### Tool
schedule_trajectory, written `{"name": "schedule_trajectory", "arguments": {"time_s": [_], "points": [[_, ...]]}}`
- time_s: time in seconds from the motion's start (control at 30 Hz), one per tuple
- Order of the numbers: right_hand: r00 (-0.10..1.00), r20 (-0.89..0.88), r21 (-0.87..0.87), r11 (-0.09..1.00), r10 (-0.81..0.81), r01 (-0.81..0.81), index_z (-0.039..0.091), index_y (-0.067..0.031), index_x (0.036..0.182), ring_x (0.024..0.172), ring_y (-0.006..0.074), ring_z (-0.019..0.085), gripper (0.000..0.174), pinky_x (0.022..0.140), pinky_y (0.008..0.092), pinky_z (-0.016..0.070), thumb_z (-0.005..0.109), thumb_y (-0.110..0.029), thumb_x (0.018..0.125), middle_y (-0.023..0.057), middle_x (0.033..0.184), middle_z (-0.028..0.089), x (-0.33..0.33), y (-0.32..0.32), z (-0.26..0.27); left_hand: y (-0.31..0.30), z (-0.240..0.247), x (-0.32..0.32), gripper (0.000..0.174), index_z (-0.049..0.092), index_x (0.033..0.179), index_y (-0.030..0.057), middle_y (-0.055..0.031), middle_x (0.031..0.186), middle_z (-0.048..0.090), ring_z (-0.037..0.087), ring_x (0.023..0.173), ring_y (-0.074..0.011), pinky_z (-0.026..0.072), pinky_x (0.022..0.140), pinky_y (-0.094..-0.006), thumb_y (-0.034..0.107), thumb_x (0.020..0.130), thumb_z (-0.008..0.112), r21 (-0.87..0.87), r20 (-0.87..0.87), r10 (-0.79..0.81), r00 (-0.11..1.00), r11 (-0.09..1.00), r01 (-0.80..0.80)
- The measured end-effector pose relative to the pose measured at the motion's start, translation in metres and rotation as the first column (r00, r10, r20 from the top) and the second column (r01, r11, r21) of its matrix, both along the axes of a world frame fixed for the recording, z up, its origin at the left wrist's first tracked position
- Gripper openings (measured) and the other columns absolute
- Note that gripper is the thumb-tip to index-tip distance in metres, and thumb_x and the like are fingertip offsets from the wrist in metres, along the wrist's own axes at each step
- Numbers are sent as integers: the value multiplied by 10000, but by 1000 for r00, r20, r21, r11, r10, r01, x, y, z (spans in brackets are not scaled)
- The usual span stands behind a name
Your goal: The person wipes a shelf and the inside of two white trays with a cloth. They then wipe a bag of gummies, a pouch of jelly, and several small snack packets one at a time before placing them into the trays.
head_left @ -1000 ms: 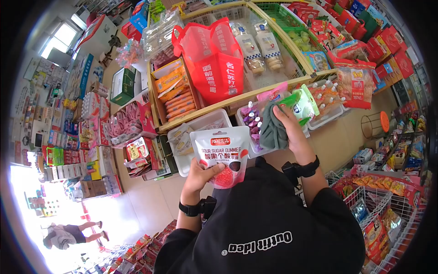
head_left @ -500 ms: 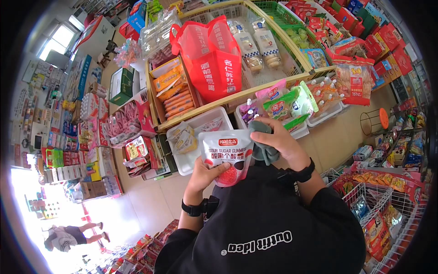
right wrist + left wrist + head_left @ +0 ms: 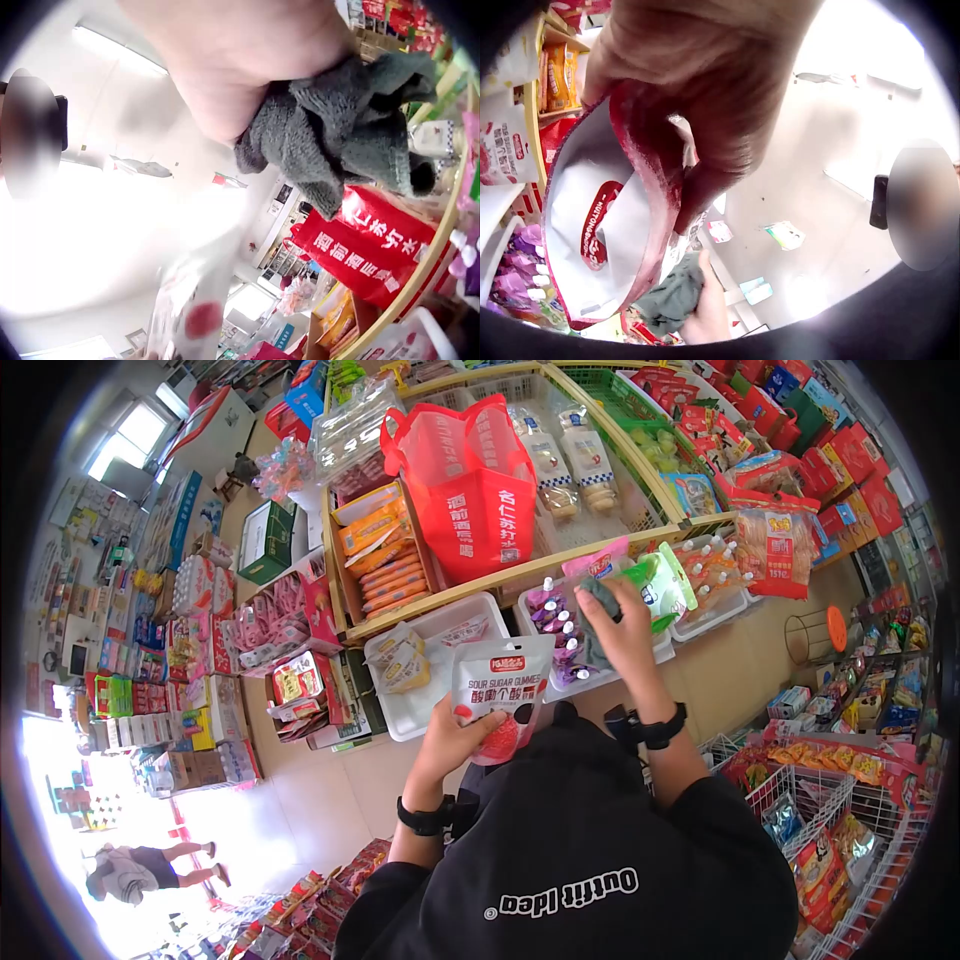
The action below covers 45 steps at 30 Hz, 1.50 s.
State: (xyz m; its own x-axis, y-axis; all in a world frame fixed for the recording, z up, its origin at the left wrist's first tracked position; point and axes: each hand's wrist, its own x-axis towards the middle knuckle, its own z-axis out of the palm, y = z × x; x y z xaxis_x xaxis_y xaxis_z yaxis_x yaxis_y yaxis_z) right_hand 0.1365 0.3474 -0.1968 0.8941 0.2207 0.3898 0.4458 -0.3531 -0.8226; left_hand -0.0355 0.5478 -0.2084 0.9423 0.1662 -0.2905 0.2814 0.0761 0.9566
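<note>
My left hand grips a stand-up pouch of sour sugar gummies near its lower edge, thumb across the front. The pouch is upright before my chest, its printed face toward the head camera. In the left wrist view the pouch's white underside with a red logo faces the camera. My right hand holds a crumpled grey-green cloth to the right of the pouch, apart from it and over the bin of purple spouted pouches. Folds of the cloth hang beyond the fingers in the right wrist view.
A white tray with a few packs lies behind the pouch. Beyond it a wood-framed display holds a red bag and a box of orange packs. Wire baskets stand at right; a person is far left.
My right hand brought the cloth from the right to the pouch's upper right corner, then drew it away again to the right. The pouch has shifted slightly right in my left hand.
</note>
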Motion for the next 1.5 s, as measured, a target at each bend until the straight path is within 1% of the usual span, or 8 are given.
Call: {"name": "schedule_trajectory", "arguments": {"time_s": [0.13, 0.2, 0.3, 0.43, 0.7, 0.77, 1.2, 1.5], "points": [[948, -22, -68, 946, 317, -318, 699, -64, 1022, 866, 235, 598, 288, 787, 337, 457, 685, -301, 859, 77, 920, 606, 4, -7, 34, 9, -9, -9, 346, 573, 1127, -48, -103, 988, 698, 655, 906, -145, 527, 788, -283, 62, 830, 711, 35, -46, -22, 999, 999, 23], [808, -95, -194, 785, 582, -588, 701, -86, 1035, 906, 245, 590, 315, 820, 344, 447, 682, -345, 857, 72, 943, 602, 3, -3, 38, 11, -8, -10, 409, 574, 1186, -18, -106, 970, 706, 655, 890, -146, 519, 790, -289, 69, 813, 717, 118, -16, -135, 991, 984, 136], [665, -216, -286, 605, 715, -743, 697, -79, 1041, 944, 258, 582, 362, 843, 348, 441, 676, -387, 854, 79, 962, 603, -5, 0, 37, 13, -13, -10, 480, 568, 1241, 26, -121, 974, 707, 657, 875, -159, 512, 800, -305, 88, 792, 727, 326, -75, -201, 977, 921, 214], [595, -362, -229, 551, 717, -803, 706, -64, 993, 908, 260, 604, 386, 794, 357, 464, 731, -399, 801, 84, 924, 614, -6, 1, 40, 11, -4, -14, 519, 565, 1259, 38, -131, 964, 708, 660, 874, -175, 509, 804, -315, 118, 778, 744, 316, -22, -191, 981, 930, 188], [679, -158, -273, 629, 717, -728, 669, -52, 837, 830, 273, 599, 269, 728, 369, 467, 776, -278, 739, 69, 833, 595, -18, 12, 35, 17, -16, -19, 561, 565, 1260, 49, -170, 946, 700, 663, 823, -262, 493, 800, -342, 193, 754, 758, 295, -49, -187, 981, 936, 193], [697, -145, -280, 647, 702, -710, 665, -53, 836, 829, 274, 598, 260, 728, 370, 467, 778, -263, 732, 68, 831, 595, -18, 11, 33, 16, -9, -16, 433, 586, 1177, -9, -93, 973, 704, 632, 887, -120, 512, 801, -294, 92, 788, 746, 339, -52, -218, 974, 914, 223], [834, 11, -407, 764, 552, -500, 642, -59, 822, 842, 274, 576, 221, 720, 377, 475, 770, -155, 670, 53, 833, 584, -28, 9, 37, 6, 2, -10, 420, 594, 1156, -5, -90, 942, 711, 637, 840, -112, 520, 764, -295, 120, 788, 753, 312, -62, -214, 975, 923, 223], [805, -21, -360, 746, 593, -560, 639, -61, 840, 839, 278, 572, 237, 721, 378, 464, 772, -158, 670, 56, 849, 581, -26, 15, 36, 13, -4, -18, 398, 603, 1144, -6, -71, 953, 706, 626, 838, -105, 517, 763, -280, 83, 789, 759, 220, -22, -197, 980, 956, 197]]}}
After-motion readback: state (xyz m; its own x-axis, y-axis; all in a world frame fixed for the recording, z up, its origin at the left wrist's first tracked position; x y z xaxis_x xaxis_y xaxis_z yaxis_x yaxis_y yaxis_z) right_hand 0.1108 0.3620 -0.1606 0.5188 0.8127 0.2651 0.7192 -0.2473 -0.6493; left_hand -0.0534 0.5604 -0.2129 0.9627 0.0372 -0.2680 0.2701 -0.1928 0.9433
